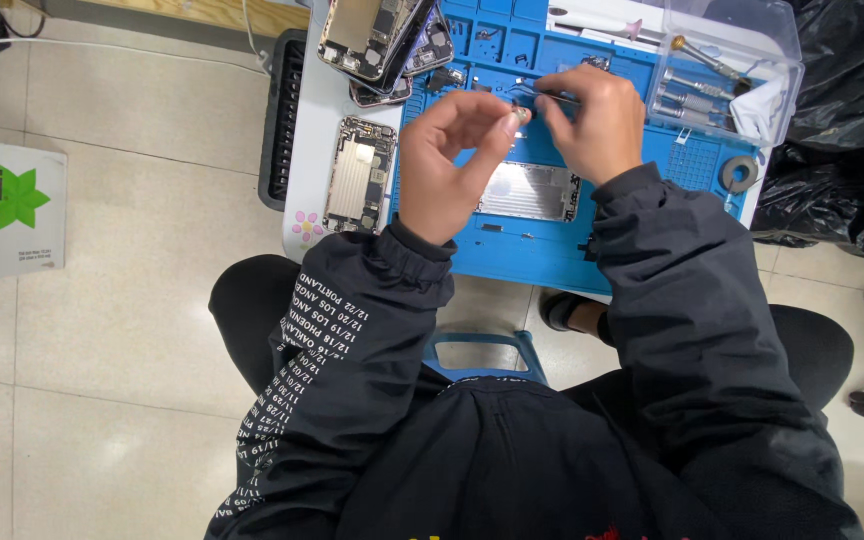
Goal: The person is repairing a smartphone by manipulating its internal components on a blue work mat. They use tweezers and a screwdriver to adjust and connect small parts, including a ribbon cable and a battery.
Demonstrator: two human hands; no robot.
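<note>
Black jacket sleeves (372, 340) fill the near view. Beyond them my left hand (447, 165) pinches a small silvery part (520, 117) between thumb and fingertips, raised above the blue repair mat (512, 255). My right hand (592, 120) is closed around thin tweezers (542, 93) that point at that part. An opened phone housing (357, 175) lies left of the mat.

Your hands hover close together over the blue mat (512, 262), left hand (444, 165) and right hand (592, 120) nearly touching, so nothing passes between them. Beneath them a metal plate (530, 192) takes the mat's middle; the mat's near edge stays bare. To the left, an opened phone (357, 175) lies on the bench, with a stack of phones (377, 35) behind it. To the right, a clear tool box (727, 65) and a tape roll (739, 173) block that side.
</note>
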